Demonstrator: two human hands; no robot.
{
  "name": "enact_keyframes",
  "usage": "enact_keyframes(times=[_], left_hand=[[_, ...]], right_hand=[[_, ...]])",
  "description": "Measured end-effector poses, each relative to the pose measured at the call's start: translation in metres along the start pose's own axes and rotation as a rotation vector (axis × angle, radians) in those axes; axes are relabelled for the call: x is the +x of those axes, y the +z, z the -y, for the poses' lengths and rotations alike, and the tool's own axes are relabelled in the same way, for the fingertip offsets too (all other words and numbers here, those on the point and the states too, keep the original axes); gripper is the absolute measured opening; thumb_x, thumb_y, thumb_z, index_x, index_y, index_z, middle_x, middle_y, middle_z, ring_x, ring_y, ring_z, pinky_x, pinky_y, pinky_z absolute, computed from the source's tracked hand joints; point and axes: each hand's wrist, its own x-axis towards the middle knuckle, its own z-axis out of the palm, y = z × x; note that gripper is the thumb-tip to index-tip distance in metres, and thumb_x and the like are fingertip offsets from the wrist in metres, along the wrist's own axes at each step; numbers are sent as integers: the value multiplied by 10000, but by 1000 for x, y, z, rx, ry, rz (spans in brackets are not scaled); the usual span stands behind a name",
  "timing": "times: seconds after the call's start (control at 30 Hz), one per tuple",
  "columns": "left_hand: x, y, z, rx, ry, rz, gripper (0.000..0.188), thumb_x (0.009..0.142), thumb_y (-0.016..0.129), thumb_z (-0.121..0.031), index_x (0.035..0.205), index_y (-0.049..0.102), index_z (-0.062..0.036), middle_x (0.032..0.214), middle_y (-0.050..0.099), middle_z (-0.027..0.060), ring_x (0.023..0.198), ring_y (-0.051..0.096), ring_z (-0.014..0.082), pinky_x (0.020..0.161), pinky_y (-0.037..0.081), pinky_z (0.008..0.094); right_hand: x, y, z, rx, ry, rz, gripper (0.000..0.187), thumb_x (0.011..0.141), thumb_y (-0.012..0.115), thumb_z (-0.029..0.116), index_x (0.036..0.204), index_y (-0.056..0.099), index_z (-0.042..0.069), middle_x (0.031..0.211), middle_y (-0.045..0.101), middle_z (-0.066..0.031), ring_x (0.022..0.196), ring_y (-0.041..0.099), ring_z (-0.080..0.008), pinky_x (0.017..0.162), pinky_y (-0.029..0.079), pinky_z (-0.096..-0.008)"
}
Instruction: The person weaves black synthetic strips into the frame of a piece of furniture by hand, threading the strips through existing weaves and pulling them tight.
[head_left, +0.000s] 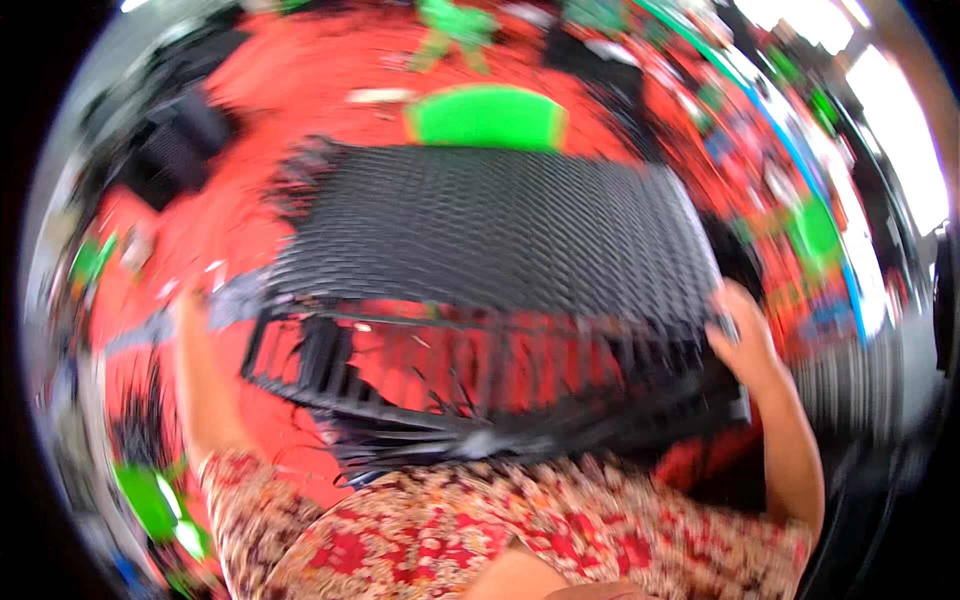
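A black woven panel (500, 230) on a slatted black frame (275, 345) lies in front of me. Its far part is closely woven; bare slats and gaps show at the near part. Long loose black strips (540, 430) trail across the near side, against my patterned top. My right hand (742, 335) is at the panel's right edge with fingers curled, and a small dark grey thing shows at them, too blurred to name. My left hand (187, 300) is stretched out left of the frame, apart from it. Motion smears its fingers.
A bright green seat (487, 117) stands just beyond the panel on the red floor (290, 70). Black woven pieces (180, 140) sit at the far left. At the near left are a green stool (145, 500) and a dark strip bundle (140, 410). Blurred clutter lines the right.
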Motion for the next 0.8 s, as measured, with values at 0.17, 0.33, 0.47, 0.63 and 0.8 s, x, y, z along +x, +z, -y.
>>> enact_keyframes(times=[0.17, 0.33, 0.47, 0.63, 0.8], left_hand=[[-1, 0, 5, -1566, -950, -72, 219, 906, 560, -302, 791, 515, -121, 613, 447, -24, 469, 400, 62, 371, 315, 186], [14, -14, 15, -1595, -782, 105, 220, 907, 556, -325, 815, 517, -128, 623, 485, -33, 482, 459, 45, 363, 337, 172], [5, 3, -18, -1565, -839, 334, 187, 923, 530, -293, 873, 555, -115, 621, 498, -31, 460, 451, 40, 348, 344, 154], [14, 11, -20, -1610, -716, 423, 172, 925, 538, -225, 822, 559, -88, 564, 426, -39, 428, 414, 37, 329, 321, 156], [18, -1, -73, -1357, -646, 402, 330, 828, 625, -375, 872, 591, -50, 689, 555, 41, 564, 527, 136, 500, 426, 271]], right_hand=[[-31, -14, -1, 195, 264, -222, 197, 822, 577, 27, 1012, 629, 41, 1105, 610, -65, 954, 572, -159, 866, 439, -284], [-50, -12, -9, 356, 389, -206, 169, 865, 565, 77, 1017, 637, 56, 1051, 620, -11, 855, 550, -90, 800, 440, -236], [-51, -4, -8, 126, 154, -200, 117, 854, 599, 113, 929, 635, 30, 931, 603, -86, 916, 583, -205, 832, 446, -287], [-16, -14, 10, -44, 73, -123, 145, 769, 683, 152, 821, 607, 39, 800, 579, -75, 835, 566, -253, 769, 442, -337], [26, 10, 51, 25, -147, 86, 297, 704, 717, 152, 932, 556, 49, 963, 564, -88, 921, 550, -291, 805, 440, -366]])
